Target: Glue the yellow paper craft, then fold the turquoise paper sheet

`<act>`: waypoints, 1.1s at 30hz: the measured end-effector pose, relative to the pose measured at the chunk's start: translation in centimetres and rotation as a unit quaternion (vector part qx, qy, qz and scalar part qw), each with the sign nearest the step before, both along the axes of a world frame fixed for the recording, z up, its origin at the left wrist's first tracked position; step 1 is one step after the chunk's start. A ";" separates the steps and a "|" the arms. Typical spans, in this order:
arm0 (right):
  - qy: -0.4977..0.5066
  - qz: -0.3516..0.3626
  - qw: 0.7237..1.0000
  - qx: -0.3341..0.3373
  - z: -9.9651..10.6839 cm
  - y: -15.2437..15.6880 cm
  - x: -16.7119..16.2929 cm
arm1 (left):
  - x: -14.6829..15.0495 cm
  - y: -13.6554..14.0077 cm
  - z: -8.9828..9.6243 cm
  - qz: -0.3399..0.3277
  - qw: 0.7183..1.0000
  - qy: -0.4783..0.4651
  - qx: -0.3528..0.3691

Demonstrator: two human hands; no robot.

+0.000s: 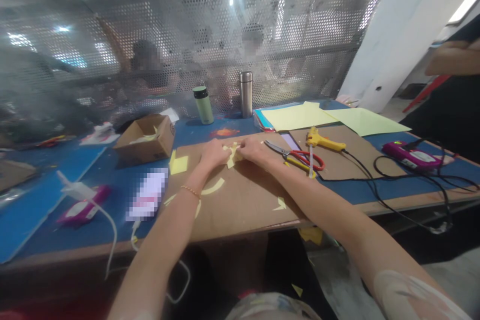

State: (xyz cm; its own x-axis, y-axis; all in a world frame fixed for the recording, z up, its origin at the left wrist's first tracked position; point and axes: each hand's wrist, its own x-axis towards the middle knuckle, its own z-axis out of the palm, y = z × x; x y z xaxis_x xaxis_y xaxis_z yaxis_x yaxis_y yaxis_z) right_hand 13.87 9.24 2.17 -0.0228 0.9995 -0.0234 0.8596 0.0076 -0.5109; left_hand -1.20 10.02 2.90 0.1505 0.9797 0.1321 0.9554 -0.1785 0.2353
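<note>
While left hand and right hand are pinching the yellow paper piece between them over the brown board, uneven pulling could be tearing it; scissors are lying beside the right wrist, sideways swing might be catching the blades

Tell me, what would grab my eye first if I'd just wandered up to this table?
Probably the middle, where the left hand and right hand pinch a small pale yellow paper piece over a brown board. Right of them, the scissors and bright yellow glue gun stand out. Beyond the blue table, a perforated metal screen fills much of the background.
</note>
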 end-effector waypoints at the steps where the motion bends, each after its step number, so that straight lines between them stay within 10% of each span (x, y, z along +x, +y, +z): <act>1: -0.001 0.001 1.000 0.001 0.0 0.0 0.0 | 0.0 0.0 0.0 0.000 1.000 0.000 0.000; 33: -0.044 0.005 0.997 0.063 0.4 0.6 1.4 | 0.1 -0.3 0.1 -0.001 1.000 -0.029 -0.005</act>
